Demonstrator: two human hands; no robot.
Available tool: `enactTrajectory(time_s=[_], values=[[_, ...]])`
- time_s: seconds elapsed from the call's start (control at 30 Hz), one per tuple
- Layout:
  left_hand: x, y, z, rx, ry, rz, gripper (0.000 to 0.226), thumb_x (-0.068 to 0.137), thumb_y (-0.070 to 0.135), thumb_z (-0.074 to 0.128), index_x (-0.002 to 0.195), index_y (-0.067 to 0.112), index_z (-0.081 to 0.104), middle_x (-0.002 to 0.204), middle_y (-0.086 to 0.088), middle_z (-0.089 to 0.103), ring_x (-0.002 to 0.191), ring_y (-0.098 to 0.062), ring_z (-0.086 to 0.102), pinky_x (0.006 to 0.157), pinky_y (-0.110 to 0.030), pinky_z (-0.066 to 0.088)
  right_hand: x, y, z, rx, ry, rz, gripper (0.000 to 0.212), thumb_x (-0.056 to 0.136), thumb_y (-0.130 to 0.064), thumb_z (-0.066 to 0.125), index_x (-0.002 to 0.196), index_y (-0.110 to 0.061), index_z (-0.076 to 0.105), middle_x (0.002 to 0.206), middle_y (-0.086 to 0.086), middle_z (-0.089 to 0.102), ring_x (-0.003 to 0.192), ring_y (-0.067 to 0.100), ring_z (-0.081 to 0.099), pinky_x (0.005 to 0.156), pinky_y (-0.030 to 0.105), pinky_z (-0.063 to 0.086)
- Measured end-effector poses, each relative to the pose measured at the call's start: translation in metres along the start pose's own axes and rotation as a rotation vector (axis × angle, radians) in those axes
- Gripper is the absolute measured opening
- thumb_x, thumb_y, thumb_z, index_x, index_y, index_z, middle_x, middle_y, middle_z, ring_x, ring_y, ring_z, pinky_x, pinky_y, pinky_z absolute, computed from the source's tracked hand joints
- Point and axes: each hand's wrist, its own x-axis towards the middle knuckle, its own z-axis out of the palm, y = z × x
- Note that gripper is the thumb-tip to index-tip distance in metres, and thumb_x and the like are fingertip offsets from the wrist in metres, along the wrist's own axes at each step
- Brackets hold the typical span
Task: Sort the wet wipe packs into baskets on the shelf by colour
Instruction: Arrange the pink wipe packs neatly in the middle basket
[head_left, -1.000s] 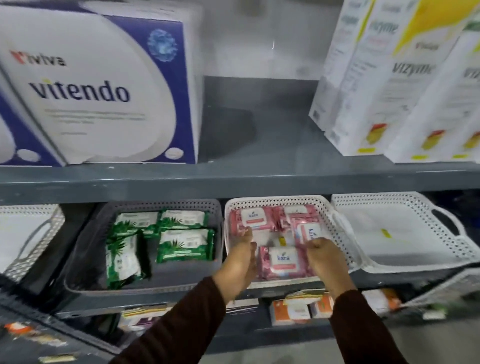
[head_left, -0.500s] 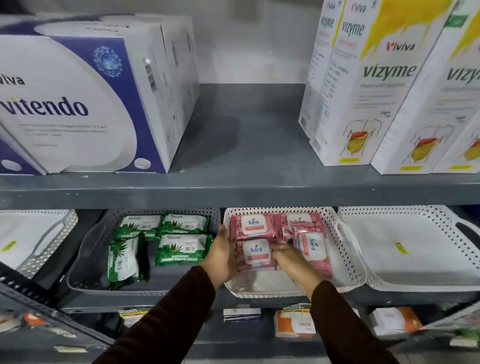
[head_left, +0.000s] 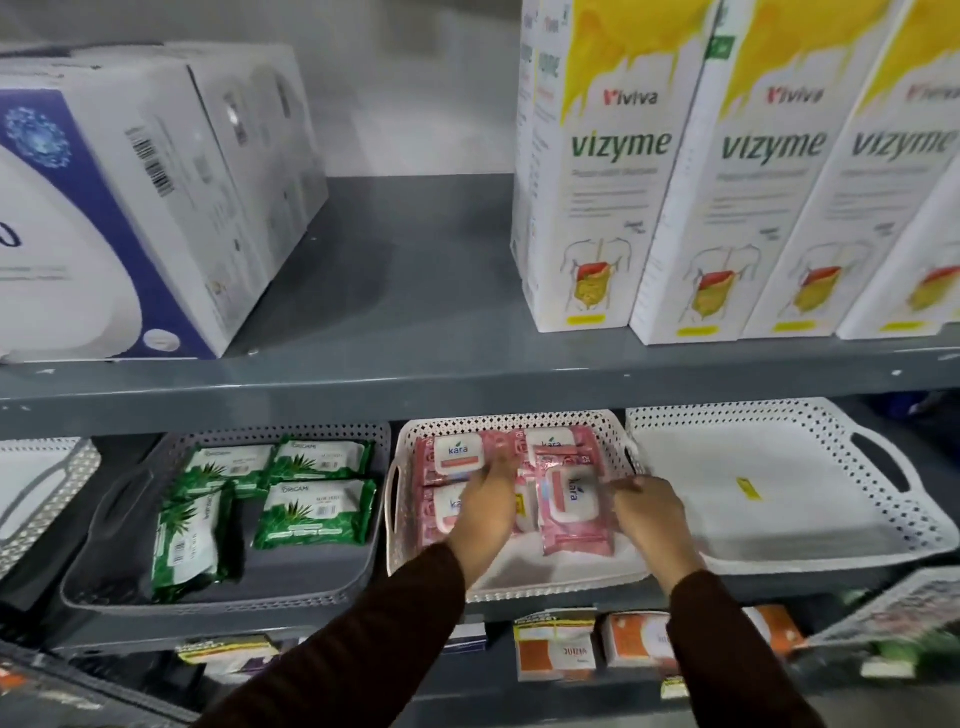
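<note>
Several pink wet wipe packs (head_left: 571, 512) lie in the white perforated basket (head_left: 519, 574) on the middle shelf. My left hand (head_left: 485, 514) rests flat on the packs in the left half of that basket, fingers stretched out and partly covering the front left pack. My right hand (head_left: 649, 512) is at the basket's right side, its fingertips pinching the right edge of a pink pack that is turned lengthwise. Several green wet wipe packs (head_left: 314, 512) lie in the grey basket (head_left: 306, 582) to the left.
A white basket (head_left: 810, 540) holding only a yellow sticker stands at the right, and another white basket (head_left: 41, 499) at the far left. Tall white and yellow boxes (head_left: 618, 171) and a large white and blue box (head_left: 135, 208) stand on the shelf above. Small orange boxes (head_left: 556, 649) lie on the shelf below.
Both hands have gone deeper into the pink basket. The pack they carried now lies among the others, the left hand has shifted onto the left packs and the right hand to the right edge.
</note>
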Motion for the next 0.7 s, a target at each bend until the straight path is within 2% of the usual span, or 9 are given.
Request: enactTrajectory(time_s=[0.07,0.13,0.2,0.27,0.4,0.47,0.53,0.6,0.7], values=[[0.013,0.026,0.022,0.186,-0.042,0.059,0.054,0.091,0.07,0.023,0.084,0.029,0.058,0.064,0.0,0.055,0.055,-0.012,0.052,0.06,-0.024,0.045,-0.005,-0.01,-0.01,0.286,-0.1,0.13,0.023,0.093,-0.012,0.053,0.111,-0.001,0.064,0.092,0.018,0.073,0.087,0.038,0.072,0.079,0.053,0.062],[0.029,0.049,0.036,0.434,-0.099,0.121,0.057,0.1,0.06,0.019,0.064,0.023,0.042,0.055,0.0,0.039,0.054,-0.021,0.044,0.052,-0.025,0.03,-0.021,-0.021,-0.004,0.689,-0.307,0.26,0.024,0.094,-0.01,0.048,0.109,0.005,0.059,0.099,0.03,0.07,0.103,0.051,0.065,0.089,0.064,0.054],[0.043,0.059,0.045,0.639,-0.17,0.13,0.068,0.102,0.057,0.009,0.065,0.015,0.048,0.054,-0.005,0.034,0.054,-0.022,0.041,0.051,-0.028,0.026,-0.027,-0.014,0.013,0.998,-0.35,0.335,0.032,0.09,-0.014,0.047,0.114,0.003,0.061,0.11,0.03,0.066,0.11,0.046,0.061,0.104,0.061,0.043],[0.06,0.053,0.048,0.772,-0.274,0.066,0.079,0.1,0.06,0.003,0.095,0.009,0.063,0.057,-0.005,0.033,0.055,-0.021,0.042,0.055,-0.028,0.029,-0.022,-0.002,0.023,1.155,-0.338,0.365,0.034,0.089,-0.02,0.048,0.115,-0.002,0.063,0.123,0.027,0.064,0.118,0.043,0.058,0.113,0.055,0.036],[0.064,0.046,0.046,0.734,-0.358,-0.063,0.105,0.064,0.094,-0.009,0.102,0.026,0.06,0.083,-0.001,0.061,0.092,-0.021,0.051,0.086,-0.036,0.037,-0.013,0.007,0.023,1.134,-0.243,0.398,0.05,0.099,-0.036,0.041,0.132,-0.002,0.058,0.132,0.025,0.063,0.124,0.041,0.057,0.11,0.051,0.039],[0.058,0.042,0.043,0.595,-0.445,-0.202,0.109,0.074,0.088,-0.006,0.133,0.018,0.054,0.118,-0.013,0.068,0.112,-0.027,0.056,0.097,-0.038,0.038,-0.008,0.011,0.022,1.136,-0.238,0.33,0.054,0.099,-0.035,0.042,0.14,-0.002,0.052,0.134,0.028,0.059,0.12,0.042,0.057,0.098,0.052,0.049],[0.047,0.038,0.036,0.391,-0.492,-0.393,0.111,0.08,0.083,-0.002,0.138,0.001,0.045,0.13,-0.025,0.058,0.123,-0.037,0.052,0.101,-0.043,0.04,0.0,0.014,0.018,1.043,-0.224,0.256,0.053,0.102,-0.037,0.038,0.139,-0.002,0.054,0.136,0.032,0.057,0.119,0.046,0.06,0.099,0.062,0.049],[0.04,0.031,0.03,0.197,-0.489,-0.499,0.112,0.078,0.086,0.003,0.135,0.001,0.049,0.122,-0.025,0.061,0.112,-0.036,0.059,0.096,-0.042,0.045,0.005,0.011,0.011,0.846,-0.16,0.221,0.053,0.106,-0.042,0.031,0.121,-0.006,0.068,0.115,0.026,0.072,0.096,0.039,0.073,0.087,0.056,0.058],[0.034,0.02,0.029,-0.111,-0.36,-0.505,0.105,0.078,0.087,0.017,0.12,0.003,0.062,0.088,-0.013,0.068,0.073,-0.023,0.063,0.067,-0.029,0.05,0.016,0.001,0.005,0.676,-0.19,0.162,0.055,0.107,-0.044,0.026,0.103,-0.016,0.073,0.085,0.009,0.08,0.072,0.026,0.075,0.066,0.039,0.056]])
